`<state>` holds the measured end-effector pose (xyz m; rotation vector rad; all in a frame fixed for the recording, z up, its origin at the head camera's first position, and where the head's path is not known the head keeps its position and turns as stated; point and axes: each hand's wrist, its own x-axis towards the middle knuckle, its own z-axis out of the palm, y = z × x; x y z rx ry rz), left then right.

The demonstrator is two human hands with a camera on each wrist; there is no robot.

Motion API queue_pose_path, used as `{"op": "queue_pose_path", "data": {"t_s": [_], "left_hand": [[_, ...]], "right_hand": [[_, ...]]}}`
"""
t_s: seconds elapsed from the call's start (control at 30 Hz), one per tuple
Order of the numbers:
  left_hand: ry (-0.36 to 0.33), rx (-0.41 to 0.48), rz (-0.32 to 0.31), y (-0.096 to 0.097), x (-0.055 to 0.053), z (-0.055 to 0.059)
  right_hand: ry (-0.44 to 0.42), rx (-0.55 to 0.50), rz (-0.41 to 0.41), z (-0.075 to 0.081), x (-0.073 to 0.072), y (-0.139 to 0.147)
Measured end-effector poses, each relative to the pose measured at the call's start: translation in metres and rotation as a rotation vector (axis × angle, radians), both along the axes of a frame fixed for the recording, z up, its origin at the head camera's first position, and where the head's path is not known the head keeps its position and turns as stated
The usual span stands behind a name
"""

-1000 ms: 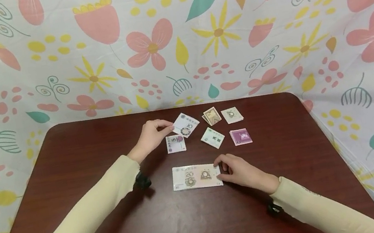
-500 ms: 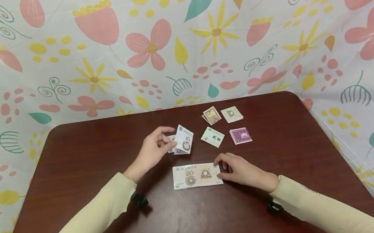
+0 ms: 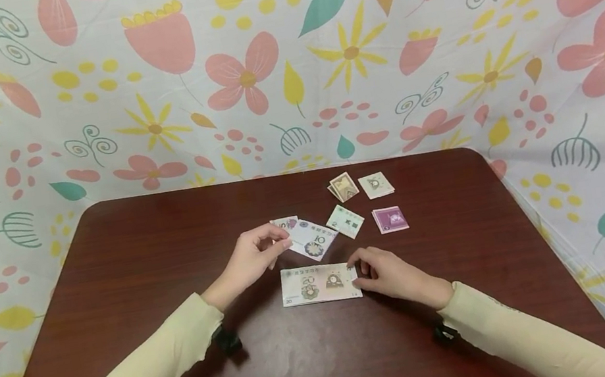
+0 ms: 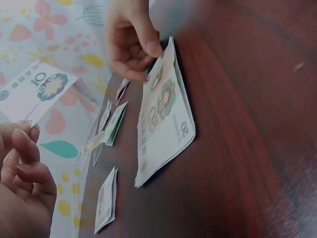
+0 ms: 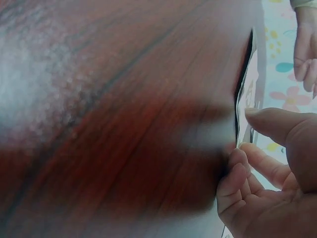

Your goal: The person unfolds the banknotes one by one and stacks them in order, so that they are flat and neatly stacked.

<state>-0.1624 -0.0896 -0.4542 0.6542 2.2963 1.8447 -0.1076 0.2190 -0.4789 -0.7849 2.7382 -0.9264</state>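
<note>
In the head view my left hand (image 3: 254, 255) pinches the lower left corner of a pale play banknote (image 3: 314, 240) marked 10, raised off the table. Partly behind it lies a folded banknote (image 3: 284, 222) marked 5. Nearer to me, a small stack of banknotes (image 3: 318, 284) with a 20 note on top lies flat on the table. My right hand (image 3: 394, 276) holds the right end of this stack; the right wrist view shows the thumb (image 5: 272, 121) over the top and the other fingers at the edge.
Folded banknotes sit farther back on the brown table (image 3: 165, 231): a brown pair (image 3: 346, 188), a pale one (image 3: 377, 185), a green 2 (image 3: 345, 221) and a purple pile (image 3: 391, 219). A flower-printed cloth (image 3: 247, 144) rises behind the table.
My left hand has come toward me, bringing the 10 note down and nearer the 20 stack, with the note tilting on the way. My right hand stays on the stack.
</note>
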Motion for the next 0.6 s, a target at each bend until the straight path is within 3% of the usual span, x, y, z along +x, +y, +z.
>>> {"op": "queue_pose_path", "data": {"t_s": [0.4,0.6], "left_hand": [[-0.079,0.094,-0.035,-0.003,0.012,-0.006],[-0.129,0.118,-0.054,-0.004,0.020,-0.008]], "right_hand": [[0.031,-0.051,-0.054,0.004,-0.009,0.002],[-0.003,-0.114,-0.054,0.009,-0.011,-0.001]]}}
